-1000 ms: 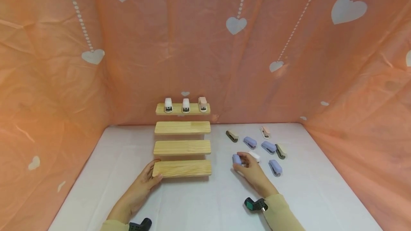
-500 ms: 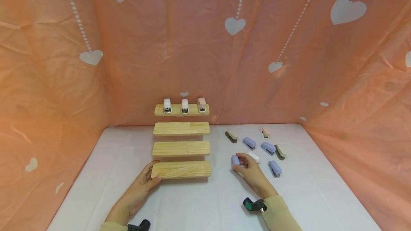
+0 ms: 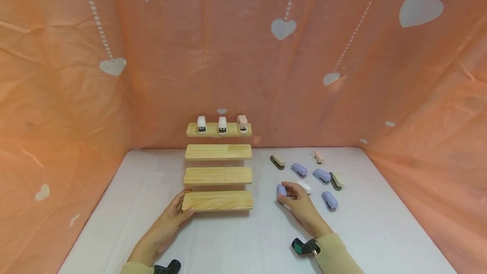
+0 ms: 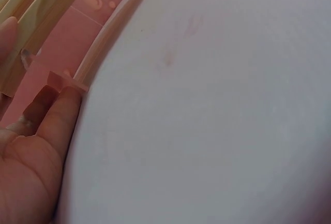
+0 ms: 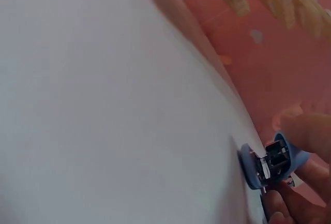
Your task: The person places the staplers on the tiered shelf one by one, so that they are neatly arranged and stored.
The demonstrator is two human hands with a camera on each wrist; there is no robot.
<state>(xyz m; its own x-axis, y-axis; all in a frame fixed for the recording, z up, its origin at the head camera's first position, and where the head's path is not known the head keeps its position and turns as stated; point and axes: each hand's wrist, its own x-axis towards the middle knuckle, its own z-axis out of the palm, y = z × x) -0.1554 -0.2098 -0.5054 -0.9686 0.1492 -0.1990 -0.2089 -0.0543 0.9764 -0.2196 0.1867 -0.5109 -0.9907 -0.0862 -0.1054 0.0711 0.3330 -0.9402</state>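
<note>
At the left end of the lowest board of a tiered wooden shelf [image 3: 217, 201] is my left hand [image 3: 165, 223], gripping it with the thumb at the front corner. In the left wrist view the thumb lies by the wood, and the other fingers reach in below. My right hand [image 3: 302, 208] pinches a small lavender stapler [image 3: 281, 191] between thumb and fingers, low over the white table. The right wrist view shows this stapler's [image 5: 276, 159] open front end; its base is at or very near the tabletop. Partly behind the right hand lies a white stapler [image 3: 304, 187].
On the top board stand two white staplers [image 3: 201, 125] [image 3: 222, 125] and a pink one [image 3: 242, 124]. Right of the shelf lie lavender staplers [image 3: 329, 201], beige-and-dark-green staplers [image 3: 277, 162] and a pink stapler [image 3: 317, 158]. An orange curtain [image 3: 243, 54] surrounds the table.
The head view has shifted slightly. Both hands keep their holds, and the shelf and staplers show no clear movement relative to the table.
</note>
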